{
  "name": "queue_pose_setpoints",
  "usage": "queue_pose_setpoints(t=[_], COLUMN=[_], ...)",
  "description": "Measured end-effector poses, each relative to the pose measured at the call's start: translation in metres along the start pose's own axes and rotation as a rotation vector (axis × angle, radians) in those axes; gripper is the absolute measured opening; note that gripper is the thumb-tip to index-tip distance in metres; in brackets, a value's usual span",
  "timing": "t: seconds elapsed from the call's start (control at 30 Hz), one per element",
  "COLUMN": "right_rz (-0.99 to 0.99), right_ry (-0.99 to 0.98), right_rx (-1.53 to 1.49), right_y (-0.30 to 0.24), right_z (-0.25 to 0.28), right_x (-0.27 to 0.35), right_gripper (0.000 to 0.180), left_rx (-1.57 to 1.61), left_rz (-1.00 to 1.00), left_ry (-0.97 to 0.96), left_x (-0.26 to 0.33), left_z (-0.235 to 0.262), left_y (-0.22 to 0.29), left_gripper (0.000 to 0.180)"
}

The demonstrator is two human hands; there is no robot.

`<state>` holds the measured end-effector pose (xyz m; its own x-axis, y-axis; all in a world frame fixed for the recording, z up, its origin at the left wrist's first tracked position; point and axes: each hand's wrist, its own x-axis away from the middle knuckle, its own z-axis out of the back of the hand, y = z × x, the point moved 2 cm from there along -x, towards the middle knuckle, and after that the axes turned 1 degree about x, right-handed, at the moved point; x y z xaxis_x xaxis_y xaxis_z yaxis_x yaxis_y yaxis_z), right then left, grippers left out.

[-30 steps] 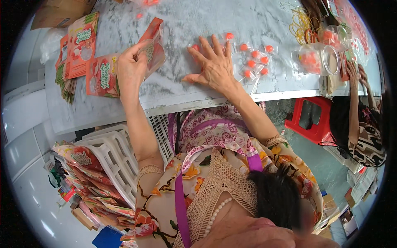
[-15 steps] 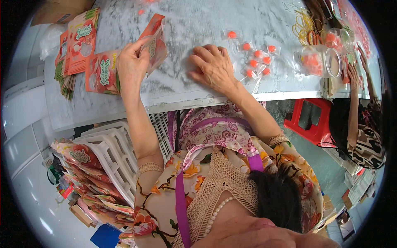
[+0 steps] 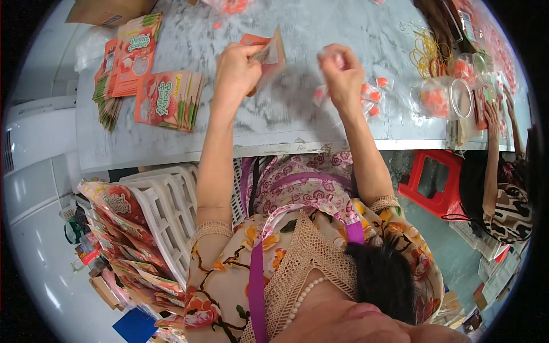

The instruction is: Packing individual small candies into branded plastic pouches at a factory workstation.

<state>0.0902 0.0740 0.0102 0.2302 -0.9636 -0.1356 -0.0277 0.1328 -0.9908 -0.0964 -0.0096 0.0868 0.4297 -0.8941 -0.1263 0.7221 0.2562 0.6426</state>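
Observation:
My left hand (image 3: 237, 71) is closed on a red packaging pouch (image 3: 274, 57), which stands upright above the table and is smeared by motion along its edge. To its right, my right hand (image 3: 347, 83) is raised with the fingers pinched round a small clear-wrapped red candy (image 3: 338, 59), partly hidden by the fingers. Under and beside that hand lie several more wrapped candies (image 3: 374, 96) on the grey table. Left of my left hand, a fanned stack of red pouches (image 3: 163, 100) lies near the front edge, with another pouch stack (image 3: 135, 54) behind it.
An open clear jar (image 3: 437, 102) of red candies lies on its side at the right, near yellow rubber bands (image 3: 429, 51). Another person's hand (image 3: 492, 114) rests on the table beyond. A red stool (image 3: 426, 200) and white crates (image 3: 166, 211) stand below the table edge.
My right hand has lifted off the table, moved right to the candies and closed on one. My left hand has moved right with the pouch, uncovering more of the fanned stack.

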Motion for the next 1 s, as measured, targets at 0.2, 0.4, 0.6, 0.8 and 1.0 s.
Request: queue_pose_setpoints(t=[0.2, 0.4, 0.6, 0.8, 1.0], right_rz=[-0.146, 0.036, 0.059, 0.385, 0.588], right_ry=[0.155, 0.188, 0.099, 0.067, -0.014], right_rx=[-0.833, -0.576, -0.186, 0.087, 0.333], right_y=[-0.063, -0.055, -0.039, -0.038, -0.036], right_z=[-0.015, -0.041, -0.045, -0.041, -0.043], right_x=[-0.029, -0.033, -0.021, -0.017, -0.009], right_gripper=[0.029, 0.021, 0.008, 0.016, 0.039], left_rx=[-0.026, 0.126, 0.156, 0.286, 0.472], left_rz=[0.07, 0.035, 0.254, 0.187, 0.272], left_ry=[-0.201, -0.114, -0.178, -0.153, -0.124], left_x=[-0.011, -0.015, -0.023, -0.025, -0.02], left_z=[-0.031, -0.033, -0.036, -0.033, -0.029], left_y=[0.024, 0.047, 0.034, 0.025, 0.035], left_gripper=[0.043, 0.036, 0.035, 0.027, 0.033])
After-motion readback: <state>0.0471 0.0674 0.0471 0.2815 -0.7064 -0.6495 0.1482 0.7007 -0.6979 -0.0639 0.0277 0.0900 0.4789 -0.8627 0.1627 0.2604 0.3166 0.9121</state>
